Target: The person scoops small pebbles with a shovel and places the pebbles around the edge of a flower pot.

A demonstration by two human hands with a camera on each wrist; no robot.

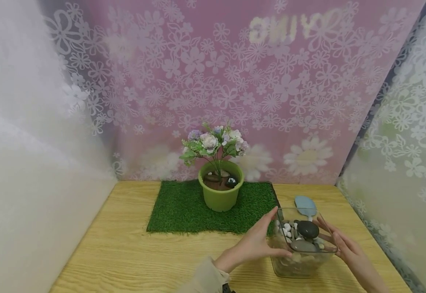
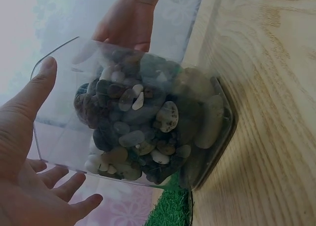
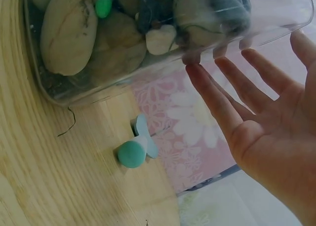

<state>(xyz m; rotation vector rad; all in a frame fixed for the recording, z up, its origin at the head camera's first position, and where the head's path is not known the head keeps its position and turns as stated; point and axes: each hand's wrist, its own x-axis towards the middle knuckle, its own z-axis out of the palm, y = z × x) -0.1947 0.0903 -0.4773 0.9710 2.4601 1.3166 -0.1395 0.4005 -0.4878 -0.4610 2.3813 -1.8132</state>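
Observation:
A clear square container (image 1: 297,264) filled with pebbles stands on the wooden table at the right. Smooth stones of several sizes, including a large black stone (image 1: 308,229), show through its open top. On its left side is my left hand (image 1: 251,244), the thumb along the near wall and the fingers spread at the far corner. From the right, my right hand (image 1: 348,246) touches the wall with nearly straight fingertips, seen closely in the right wrist view beside the container (image 3: 123,48). Behind the container lies a light blue shovel (image 1: 305,204).
A green pot (image 1: 220,199) with artificial flowers (image 1: 214,142) stands on a grass mat (image 1: 178,211) at the back middle. Stones lie on the brown filling inside the pot. Flowered curtains (image 1: 227,73) enclose the table (image 1: 132,260) at the back and sides.

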